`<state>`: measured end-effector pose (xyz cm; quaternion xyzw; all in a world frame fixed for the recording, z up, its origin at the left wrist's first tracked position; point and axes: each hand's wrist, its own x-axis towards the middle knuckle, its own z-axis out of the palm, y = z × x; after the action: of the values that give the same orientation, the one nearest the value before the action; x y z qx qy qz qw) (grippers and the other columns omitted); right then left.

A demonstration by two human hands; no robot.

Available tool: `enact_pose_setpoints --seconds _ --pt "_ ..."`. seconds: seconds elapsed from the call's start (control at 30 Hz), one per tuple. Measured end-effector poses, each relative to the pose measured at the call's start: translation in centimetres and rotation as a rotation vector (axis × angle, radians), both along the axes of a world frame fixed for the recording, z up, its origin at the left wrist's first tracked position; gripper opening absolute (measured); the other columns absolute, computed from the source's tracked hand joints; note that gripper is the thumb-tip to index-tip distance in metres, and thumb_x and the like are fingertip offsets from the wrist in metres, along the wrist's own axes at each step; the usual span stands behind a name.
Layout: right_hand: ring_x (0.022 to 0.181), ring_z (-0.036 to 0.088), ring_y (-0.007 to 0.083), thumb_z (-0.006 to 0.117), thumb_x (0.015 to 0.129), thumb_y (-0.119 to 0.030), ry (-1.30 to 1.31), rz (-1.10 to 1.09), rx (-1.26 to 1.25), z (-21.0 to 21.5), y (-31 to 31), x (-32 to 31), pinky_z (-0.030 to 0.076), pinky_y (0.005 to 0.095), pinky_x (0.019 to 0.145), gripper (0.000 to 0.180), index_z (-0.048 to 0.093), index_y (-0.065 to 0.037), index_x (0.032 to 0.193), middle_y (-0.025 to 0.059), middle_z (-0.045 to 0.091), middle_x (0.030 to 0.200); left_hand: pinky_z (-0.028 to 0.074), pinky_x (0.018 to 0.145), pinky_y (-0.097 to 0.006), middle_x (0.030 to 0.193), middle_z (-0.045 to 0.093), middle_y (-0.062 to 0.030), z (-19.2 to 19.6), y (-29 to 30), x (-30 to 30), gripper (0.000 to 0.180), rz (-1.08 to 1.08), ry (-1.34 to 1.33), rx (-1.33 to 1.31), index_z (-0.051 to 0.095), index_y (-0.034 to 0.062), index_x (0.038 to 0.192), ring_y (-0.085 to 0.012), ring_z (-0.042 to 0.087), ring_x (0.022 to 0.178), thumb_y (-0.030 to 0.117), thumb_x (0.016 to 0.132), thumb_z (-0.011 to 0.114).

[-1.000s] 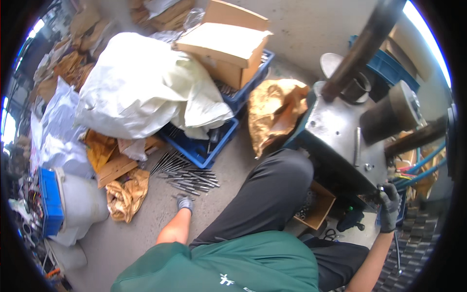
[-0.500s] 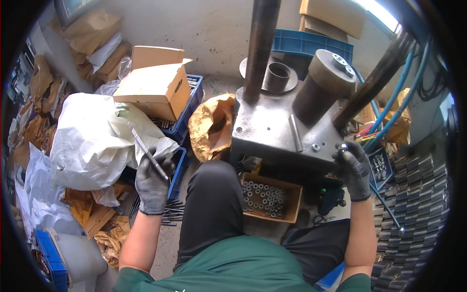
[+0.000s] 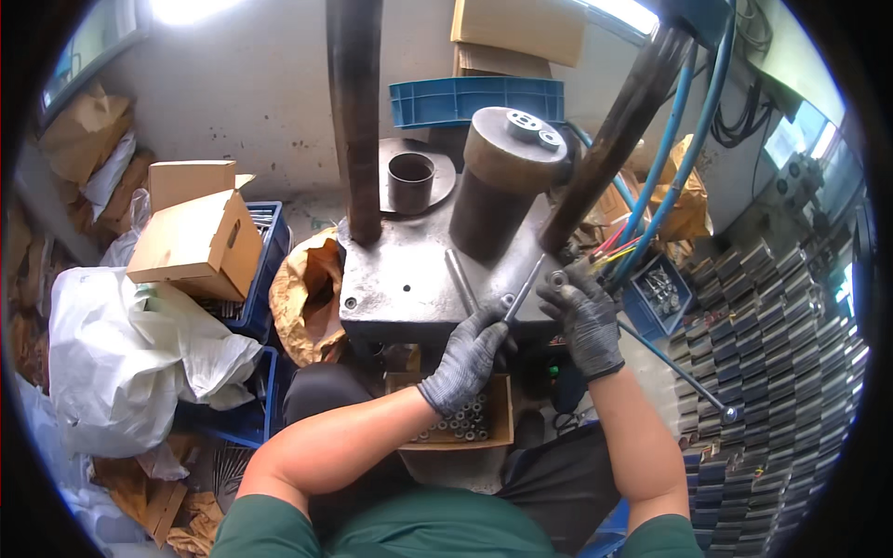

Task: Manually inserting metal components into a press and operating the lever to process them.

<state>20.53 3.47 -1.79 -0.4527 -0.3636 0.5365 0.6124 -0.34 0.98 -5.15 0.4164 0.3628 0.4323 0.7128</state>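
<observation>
The person's left hand (image 3: 465,361) is curled tight round a slim metal rod (image 3: 526,289), tilted above the metal tabletop's (image 3: 386,299) front edge; near its right front corner, the right hand (image 3: 590,325) pinches a small metal ring (image 3: 558,277).

Back wall (image 3: 288,93) pale, off-white, scuffed, dark specks. Bright white light (image 3: 195,7) cut off by top edge, left of centre; second bright strip (image 3: 628,13) upper right, lamp or window unclear. Dark-framed pane (image 3: 88,58) far upper left. Pale bright panes (image 3: 805,135) far right, bent by lens. Dark cables (image 3: 750,116) loop against the wall, upper right. Floor (image 3: 456,471) grey, showing in patches only. Picture rim black.
</observation>
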Motion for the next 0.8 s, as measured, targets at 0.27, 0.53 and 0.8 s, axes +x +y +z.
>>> enact_pose_setpoints --seconds 0.27,0.53,0.8 --pt "0.113 0.071 0.0354 0.056 0.1 0.002 0.004 -0.022 0.052 0.1 -0.5 -0.6 0.062 0.045 0.096 0.037 0.054 0.006 0.137 0.0178 0.067 0.124 0.051 0.065 -0.023 0.09 0.07 -0.0018 -0.8 -0.2 0.6 0.025 -0.19 0.136 0.01 0.062 0.0047 0.126 -0.007 0.062 0.076 0.021 0.107 0.057" --pt "0.119 0.067 0.0259 0.064 0.092 -0.007 -0.066 0.041 0.244 0.0 -0.4 -0.7 0.049 0.0422 0.112 0.032 0.066 0.0 0.123 0.0182 0.067 0.132 0.053 0.073 -0.026 0.088 0.07 -0.0036 -0.8 0.4 0.2 0.028 -0.153 0.068 -0.06 0.06 0.0005 0.128 -0.0092 0.064 0.08 0.019 0.107 0.056" --pt "0.097 0.071 0.0285 0.066 0.102 -0.031 0.119 0.166 -0.254 1.2 -1.1 -2.7 0.058 0.0456 0.092 0.037 0.062 -0.005 0.128 0.0113 0.071 0.101 0.055 0.076 -0.027 0.09 0.069 -0.0031 -0.9 -0.1 -0.1 0.028 -0.148 0.028 -0.012 0.059 -0.0001 0.127 -0.0102 0.065 0.082 0.019 0.107 0.057"
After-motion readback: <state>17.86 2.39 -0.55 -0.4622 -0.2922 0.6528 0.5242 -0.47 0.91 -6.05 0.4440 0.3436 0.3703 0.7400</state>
